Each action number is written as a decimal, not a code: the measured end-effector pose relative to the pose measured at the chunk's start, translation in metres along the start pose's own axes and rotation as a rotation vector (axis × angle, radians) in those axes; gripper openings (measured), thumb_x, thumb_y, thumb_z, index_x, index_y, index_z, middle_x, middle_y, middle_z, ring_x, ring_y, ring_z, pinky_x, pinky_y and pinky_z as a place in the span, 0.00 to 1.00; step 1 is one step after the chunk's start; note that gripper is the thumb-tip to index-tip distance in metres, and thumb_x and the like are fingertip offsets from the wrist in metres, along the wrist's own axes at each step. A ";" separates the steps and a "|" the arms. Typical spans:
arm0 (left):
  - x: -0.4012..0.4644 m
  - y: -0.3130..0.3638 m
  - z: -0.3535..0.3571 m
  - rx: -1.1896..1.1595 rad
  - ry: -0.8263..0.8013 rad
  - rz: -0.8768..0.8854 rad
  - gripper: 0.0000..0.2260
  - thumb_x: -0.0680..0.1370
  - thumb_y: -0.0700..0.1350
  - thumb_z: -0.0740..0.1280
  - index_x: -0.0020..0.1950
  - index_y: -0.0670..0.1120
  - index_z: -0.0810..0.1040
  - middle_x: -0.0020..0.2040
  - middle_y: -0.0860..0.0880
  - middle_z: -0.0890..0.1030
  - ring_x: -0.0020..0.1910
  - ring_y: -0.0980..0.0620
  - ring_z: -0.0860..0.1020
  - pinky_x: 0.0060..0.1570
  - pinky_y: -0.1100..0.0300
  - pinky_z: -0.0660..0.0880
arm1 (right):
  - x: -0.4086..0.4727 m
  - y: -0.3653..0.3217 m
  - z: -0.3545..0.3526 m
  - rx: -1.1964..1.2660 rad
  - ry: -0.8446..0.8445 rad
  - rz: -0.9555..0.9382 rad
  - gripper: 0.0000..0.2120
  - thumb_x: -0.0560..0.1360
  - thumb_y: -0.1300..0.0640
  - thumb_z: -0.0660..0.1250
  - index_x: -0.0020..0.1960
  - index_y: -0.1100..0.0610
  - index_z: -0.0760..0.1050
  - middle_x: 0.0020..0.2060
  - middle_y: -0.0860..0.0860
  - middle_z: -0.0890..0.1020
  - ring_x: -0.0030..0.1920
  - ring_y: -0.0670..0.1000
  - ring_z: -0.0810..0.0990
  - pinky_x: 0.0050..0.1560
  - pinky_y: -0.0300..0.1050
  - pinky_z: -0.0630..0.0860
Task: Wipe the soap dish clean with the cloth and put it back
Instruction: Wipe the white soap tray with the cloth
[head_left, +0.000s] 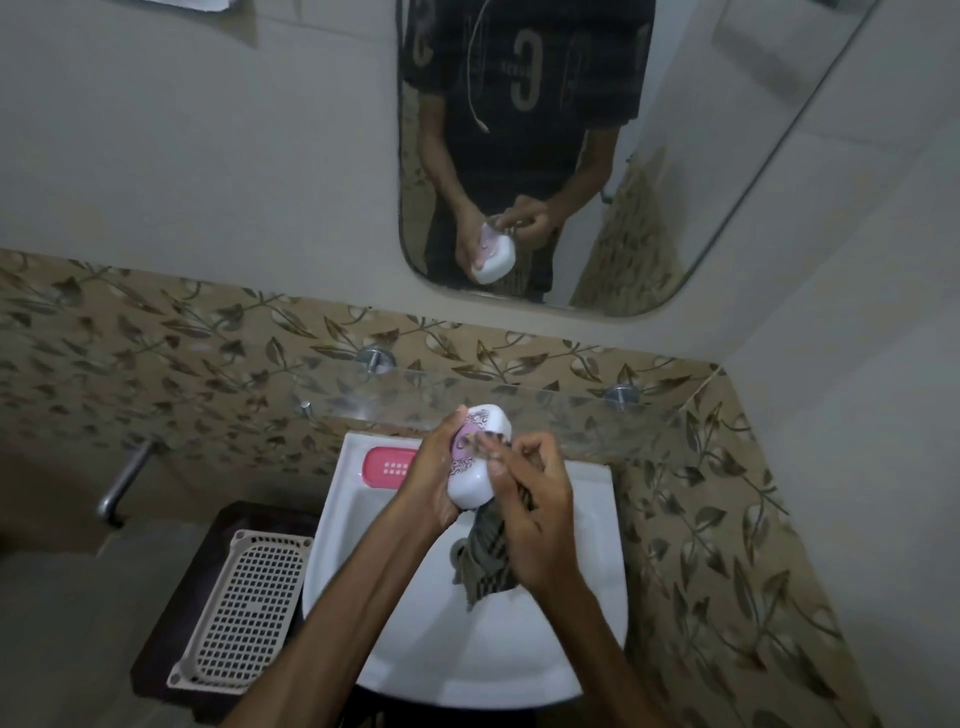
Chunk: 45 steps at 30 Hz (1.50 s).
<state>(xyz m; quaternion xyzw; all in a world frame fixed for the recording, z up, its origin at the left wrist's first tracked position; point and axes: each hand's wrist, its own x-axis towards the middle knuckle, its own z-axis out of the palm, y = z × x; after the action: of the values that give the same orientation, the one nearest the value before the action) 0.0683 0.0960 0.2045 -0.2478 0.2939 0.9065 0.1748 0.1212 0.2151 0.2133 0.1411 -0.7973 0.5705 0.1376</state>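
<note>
A white soap dish (480, 457) with a pink patterned face is held above the washbasin, tilted on its side. My left hand (434, 478) grips it from the left, fingers curled round its edge. My right hand (530, 514) holds a grey striped cloth (485, 558) bunched in the palm, and its fingers press against the dish's face. The cloth's loose end hangs down over the basin. The mirror shows the same grip from the front.
The white washbasin (587, 597) lies below the hands, with a pink soap tray (387, 467) on its back left rim. A glass shelf (571, 410) runs just behind the dish. A white perforated basket (244, 608) sits left, near a metal tap (124, 480). The mirror (571, 156) hangs above.
</note>
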 end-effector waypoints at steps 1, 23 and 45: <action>-0.001 0.004 0.001 0.004 0.065 -0.003 0.17 0.84 0.50 0.63 0.46 0.37 0.78 0.36 0.39 0.81 0.31 0.45 0.83 0.33 0.55 0.83 | -0.009 0.001 0.001 0.008 -0.038 -0.047 0.16 0.83 0.55 0.63 0.68 0.57 0.81 0.53 0.52 0.74 0.54 0.47 0.78 0.53 0.37 0.77; -0.042 0.019 -0.010 -0.081 -0.111 -0.056 0.21 0.77 0.55 0.69 0.60 0.39 0.79 0.54 0.38 0.83 0.46 0.41 0.83 0.37 0.53 0.82 | 0.026 0.001 -0.031 0.834 0.063 0.666 0.13 0.77 0.60 0.68 0.60 0.61 0.83 0.62 0.62 0.84 0.60 0.60 0.84 0.63 0.56 0.81; -0.046 -0.003 0.022 -0.212 -0.072 0.214 0.15 0.80 0.42 0.64 0.64 0.35 0.74 0.64 0.31 0.79 0.62 0.35 0.80 0.64 0.45 0.78 | 0.009 0.017 0.009 -0.154 0.294 -0.005 0.20 0.84 0.54 0.59 0.74 0.56 0.76 0.49 0.45 0.72 0.48 0.42 0.77 0.42 0.37 0.78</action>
<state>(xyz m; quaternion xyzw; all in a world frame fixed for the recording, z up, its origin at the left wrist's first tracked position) 0.0993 0.1042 0.2441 -0.1995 0.2149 0.9541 0.0605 0.1057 0.2109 0.1987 0.0474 -0.8095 0.5220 0.2645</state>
